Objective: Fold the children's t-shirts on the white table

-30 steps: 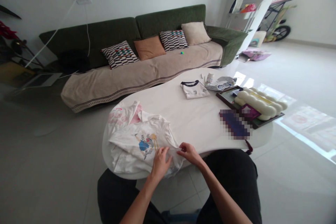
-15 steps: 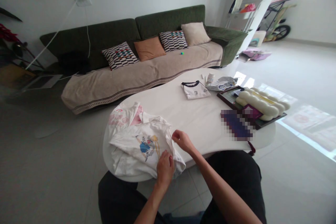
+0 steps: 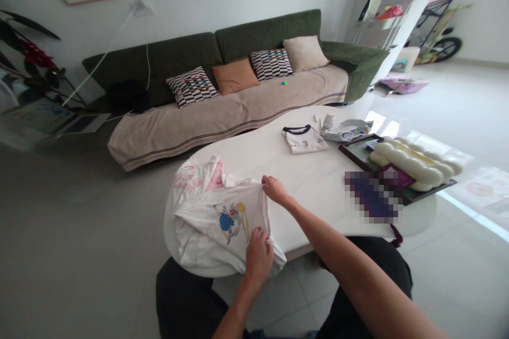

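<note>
A white T-shirt (image 3: pixel 207 217) with a blue and yellow cartoon print lies spread over the left end of the white table (image 3: pixel 246 148). My right hand (image 3: pixel 275 190) pinches its upper right edge and holds the cloth up a little. Nearer to me, my left hand (image 3: pixel 259 255) has its fingers closed on the same side of the shirt, just right of the print. The cloth between the two hands is drawn fairly straight. A crumpled white garment with a pink print (image 3: pixel 199 176) lies against the shirt's far left side.
A folded white shirt with dark collar (image 3: pixel 305 140) lies farther back, beside a plastic bag (image 3: pixel 350 130). On the right, a dark tray (image 3: pixel 353 152) holds a pale puffy object (image 3: pixel 417 163), next to a blurred patch. A green sofa (image 3: pixel 270 26) with cushions stands behind.
My right hand has gone from hovering at the shirt's edge to gripping it, and the edge is now raised and straighter. The whole view has shifted slightly.
</note>
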The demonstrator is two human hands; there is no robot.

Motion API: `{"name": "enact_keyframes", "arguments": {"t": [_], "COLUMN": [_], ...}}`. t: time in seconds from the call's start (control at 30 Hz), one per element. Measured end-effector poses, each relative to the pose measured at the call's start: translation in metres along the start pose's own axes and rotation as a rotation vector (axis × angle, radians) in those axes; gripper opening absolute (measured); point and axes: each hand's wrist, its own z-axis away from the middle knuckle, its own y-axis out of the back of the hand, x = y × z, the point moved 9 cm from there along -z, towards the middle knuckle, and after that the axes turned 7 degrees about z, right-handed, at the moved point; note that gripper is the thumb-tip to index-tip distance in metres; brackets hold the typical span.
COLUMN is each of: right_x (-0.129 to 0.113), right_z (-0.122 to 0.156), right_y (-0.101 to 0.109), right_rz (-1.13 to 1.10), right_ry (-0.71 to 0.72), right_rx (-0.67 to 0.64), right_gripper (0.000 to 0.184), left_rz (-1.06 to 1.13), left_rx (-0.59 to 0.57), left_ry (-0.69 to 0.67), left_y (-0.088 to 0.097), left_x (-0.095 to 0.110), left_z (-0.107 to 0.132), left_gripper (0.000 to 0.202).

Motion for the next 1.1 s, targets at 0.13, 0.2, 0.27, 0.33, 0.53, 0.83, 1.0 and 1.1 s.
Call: {"name": "enact_keyframes", "arguments": {"t": [0.13, 0.2, 0.27, 0.33, 0.53, 0.83, 1.0, 1.1], "right_x": [-0.011, -0.021, -0.035, -0.051, -0.098, -0.094, -0.085, -0.089], "right_z": [-0.002, -0.004, -0.006, -0.007, 0.008, 0.033, 0.038, 0.042], "right_y": [0.071, 0.114, 0.158, 0.202, 0.304, 0.356, 0.353, 0.348], "right_rz": [-0.018, -0.038, -0.081, -0.163, -0.018, 0.476, 0.400, 0.319], "right_ry": [0.064, 0.089, 0.127, 0.190, 0.414, 0.225, 0.221, 0.265], "right_rx": [0.107, 0.160, 0.206, 0.244, 0.399, 0.687, 0.560, 0.512], "right_gripper": [0.024, 0.021, 0.018, 0.016, 0.017, 0.010, 0.016, 0.019], "left_rz": [0.280, 0.315, 0.290, 0.209, -0.164, -0.238, -0.231, -0.169], "left_rx": [0.070, 0.061, 0.018, 0.090, 0.338, 0.499, 0.498, 0.569], "left_ry": [-0.051, -0.052, -0.117, -0.214, -0.428, -0.537, -0.531, -0.499], "left_y": [0.091, 0.143, 0.190, 0.238, 0.317, 0.332, 0.325, 0.320], "left_x": [0.006, 0.020, 0.046, 0.076, 0.151, 0.212, 0.212, 0.203], "left_z": [-0.030, -0.053, -0.077, -0.097, -0.130, -0.131, -0.142, -0.148], "left_gripper": [0.016, 0.020, 0.021, 0.025, 0.033, 0.024, 0.024, 0.029]}}
